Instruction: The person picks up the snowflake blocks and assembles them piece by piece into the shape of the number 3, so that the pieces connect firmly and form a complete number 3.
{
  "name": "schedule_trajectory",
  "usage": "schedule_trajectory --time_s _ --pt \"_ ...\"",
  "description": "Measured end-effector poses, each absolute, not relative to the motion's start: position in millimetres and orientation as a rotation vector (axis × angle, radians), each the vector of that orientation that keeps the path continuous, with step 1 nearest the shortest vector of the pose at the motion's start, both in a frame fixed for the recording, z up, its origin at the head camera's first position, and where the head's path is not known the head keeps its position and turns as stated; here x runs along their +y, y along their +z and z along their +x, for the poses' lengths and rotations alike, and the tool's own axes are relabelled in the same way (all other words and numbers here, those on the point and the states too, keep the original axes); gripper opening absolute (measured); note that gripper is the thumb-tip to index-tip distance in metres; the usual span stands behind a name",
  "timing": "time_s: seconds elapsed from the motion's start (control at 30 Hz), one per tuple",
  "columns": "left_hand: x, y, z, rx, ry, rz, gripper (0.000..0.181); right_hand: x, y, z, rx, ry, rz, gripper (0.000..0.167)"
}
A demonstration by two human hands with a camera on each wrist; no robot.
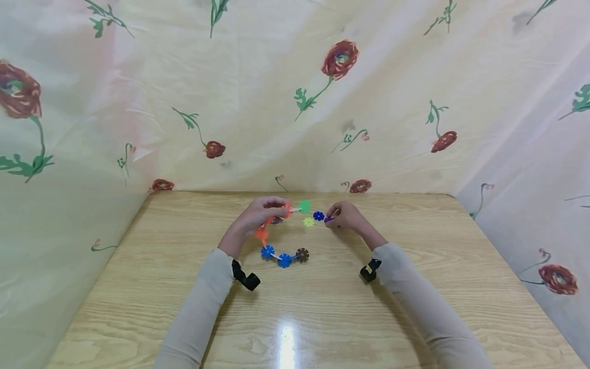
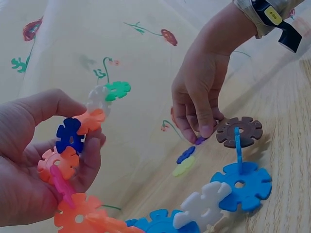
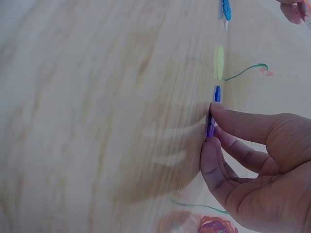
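Currently, your left hand (image 1: 259, 213) grips a chain (image 1: 261, 233) of notched discs to the left of the yellow disc (image 1: 308, 222), thumb and fingers curled about the links. The chain bows leftward from a green disc (image 1: 304, 206), just beyond the yellow disc, round to a brown disc (image 1: 302, 254) on your side of it. Right of the yellow disc, your right hand (image 1: 348, 216) pinches a purple disc (image 1: 328, 219); a dark blue disc (image 1: 318, 216) lies between those two.
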State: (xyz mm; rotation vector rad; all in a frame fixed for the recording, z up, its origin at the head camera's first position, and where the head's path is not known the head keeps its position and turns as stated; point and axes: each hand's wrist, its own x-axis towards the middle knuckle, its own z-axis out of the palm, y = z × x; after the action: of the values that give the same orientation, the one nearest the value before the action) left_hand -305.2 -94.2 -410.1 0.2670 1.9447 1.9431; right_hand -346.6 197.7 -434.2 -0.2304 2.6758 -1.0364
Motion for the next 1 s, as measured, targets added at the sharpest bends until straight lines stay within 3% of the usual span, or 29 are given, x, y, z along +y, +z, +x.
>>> schedule_trajectory --time_s 0.2,0.47,0.8,1.0 --pt "-96.2 -413.6 -306.0 1.994 1.825 0.329 0.04 197.6 -434.3 -346.6 2.675 -1.036 -0.234 0.025" --pt "-96.5 -412.5 -304.4 2.023 1.832 0.336 0.022 198.4 -434.7 -347.5 2.684 -1.032 -0.239 0.025" --pt "-96.2 -409.8 -303.1 2.094 1.813 0.262 0.033 198.5 -434.5 -346.6 2.68 -1.045 -0.234 0.026" --pt "-96.1 -411.8 -303.9 2.083 1.834 0.214 0.028 198.8 -436.4 -346.6 2.692 -1.021 -0.238 0.026"
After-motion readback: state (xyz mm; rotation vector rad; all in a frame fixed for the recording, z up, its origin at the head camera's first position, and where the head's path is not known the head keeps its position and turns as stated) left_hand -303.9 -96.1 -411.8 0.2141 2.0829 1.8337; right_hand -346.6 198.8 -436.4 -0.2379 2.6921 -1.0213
